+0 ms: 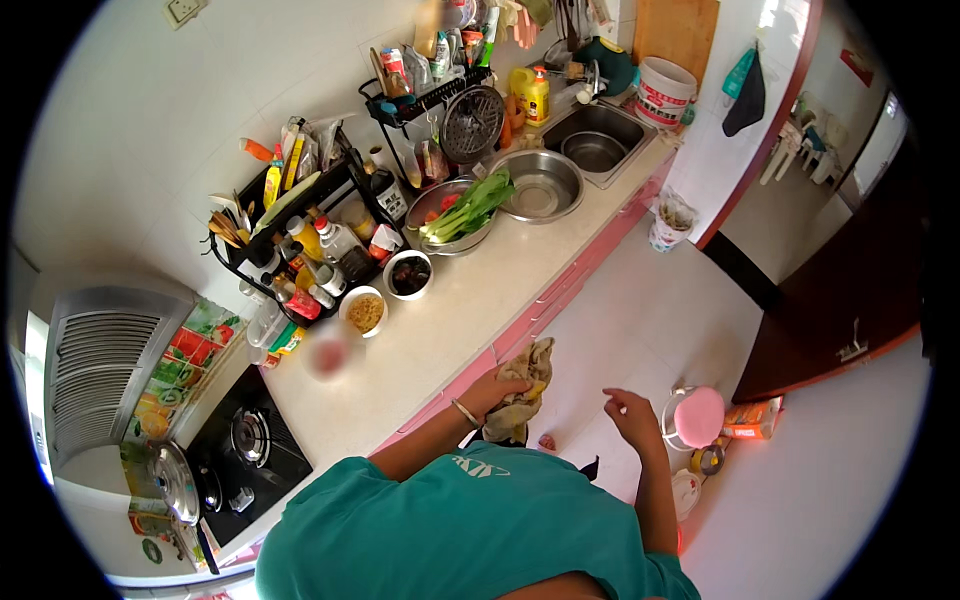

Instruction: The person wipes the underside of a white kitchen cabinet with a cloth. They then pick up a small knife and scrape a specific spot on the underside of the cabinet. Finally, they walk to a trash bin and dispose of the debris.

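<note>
My left hand (pixel 495 394) grips a crumpled brown cloth (pixel 529 371) in front of my body, just off the counter's pink front. Some of the fingers are hidden by the cloth's folds. Over the floor to the right is my right hand (pixel 631 416), holding nothing, its index finger stretched out and the others partly curled. On the pale countertop (pixel 450 322) stand a white bowl of brown crumbly food (pixel 365 313) and another with dark pieces (pixel 410 276). Leafy greens (pixel 472 210) lie across a metal colander (pixel 457 244), beside a wide steel basin (pixel 540 191).
A sink (pixel 637 135) with a pot inside is at the far end. Bottles crowd a black rack (pixel 300 202) along the wall. Left is a gas stove (pixel 247 457) with a lidded pan (pixel 176 480). A pink-topped stool (pixel 699 416) and a dark door (pixel 832 337) stand to the right.
</note>
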The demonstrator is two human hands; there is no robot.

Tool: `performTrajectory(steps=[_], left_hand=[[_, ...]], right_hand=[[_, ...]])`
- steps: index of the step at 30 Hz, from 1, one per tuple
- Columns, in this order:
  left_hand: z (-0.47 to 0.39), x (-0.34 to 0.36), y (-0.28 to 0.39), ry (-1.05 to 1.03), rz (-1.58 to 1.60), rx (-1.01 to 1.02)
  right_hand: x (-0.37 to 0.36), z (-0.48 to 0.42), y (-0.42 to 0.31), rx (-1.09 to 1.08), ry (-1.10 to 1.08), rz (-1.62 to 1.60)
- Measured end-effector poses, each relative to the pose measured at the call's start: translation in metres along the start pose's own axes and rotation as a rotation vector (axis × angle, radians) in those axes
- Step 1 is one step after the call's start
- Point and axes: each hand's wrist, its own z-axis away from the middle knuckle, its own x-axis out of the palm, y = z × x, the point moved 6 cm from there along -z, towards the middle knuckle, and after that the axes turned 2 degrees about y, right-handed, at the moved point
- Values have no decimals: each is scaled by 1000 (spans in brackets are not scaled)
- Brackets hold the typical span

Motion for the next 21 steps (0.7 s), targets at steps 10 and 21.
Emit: performTrajectory(steps=[10,21], left_hand=[[-149,7,75,6,-165,14],[-273,-15,139,55,-496,-1]], right_hand=[[-51,-217,-10,-130,-174,-199],[-125,-439,8,-114,-241,-278]])
